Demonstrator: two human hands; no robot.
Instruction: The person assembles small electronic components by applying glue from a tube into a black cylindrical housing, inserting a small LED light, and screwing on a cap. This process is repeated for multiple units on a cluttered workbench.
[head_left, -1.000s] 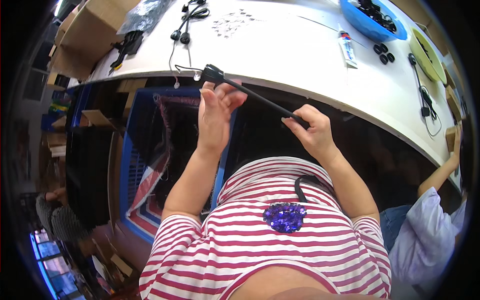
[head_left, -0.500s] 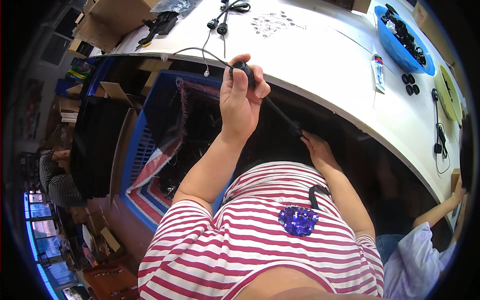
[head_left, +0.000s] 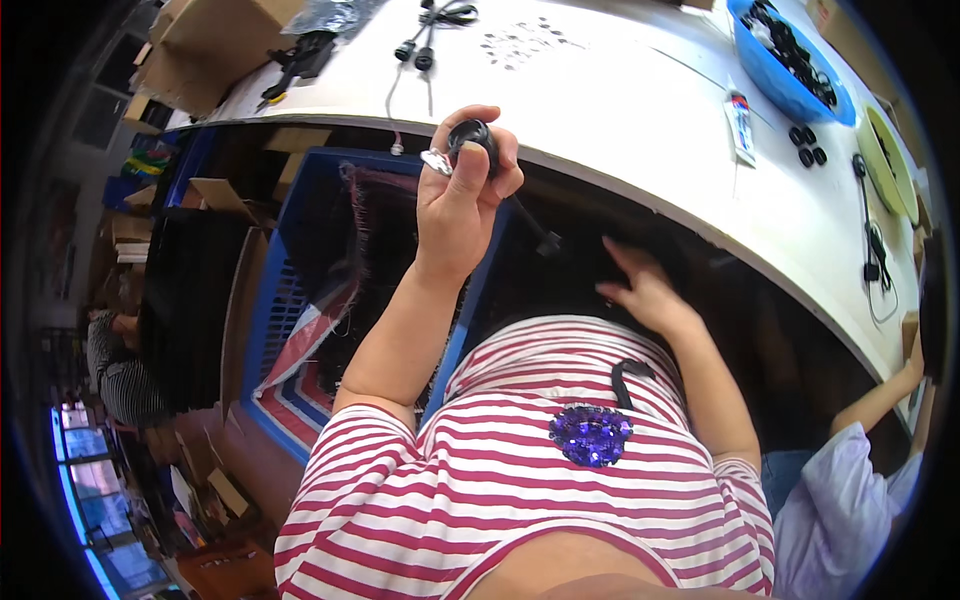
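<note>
My left hand (head_left: 462, 195) is raised near the table's front edge, its fingers and thumb wrapped round a round black cable fitting (head_left: 474, 140). A small pale, shiny piece (head_left: 436, 160) shows at the fingers' left side; I cannot make out what it is. Below the hand a black cable (head_left: 527, 218) hangs down to a dark end piece (head_left: 549, 243). My right hand (head_left: 648, 288) is in front of my body, thumb and fingers apart, with nothing in it, away from the cable end.
On the white table (head_left: 600, 120) lie black cables (head_left: 424, 45), small flat pieces (head_left: 525, 42), a tube (head_left: 740, 128), black rings (head_left: 808, 146) and another cable (head_left: 876, 240). A blue basin (head_left: 765, 75) and a yellow-green basin (head_left: 895, 165) hold parts. A blue crate (head_left: 270, 300) stands below left. Another person's arm (head_left: 880, 395) is at right.
My right hand has let go of the black cable, which now hangs from my left hand. The left hand's fitting has turned to show its round opening, and a pale piece now shows beside it.
</note>
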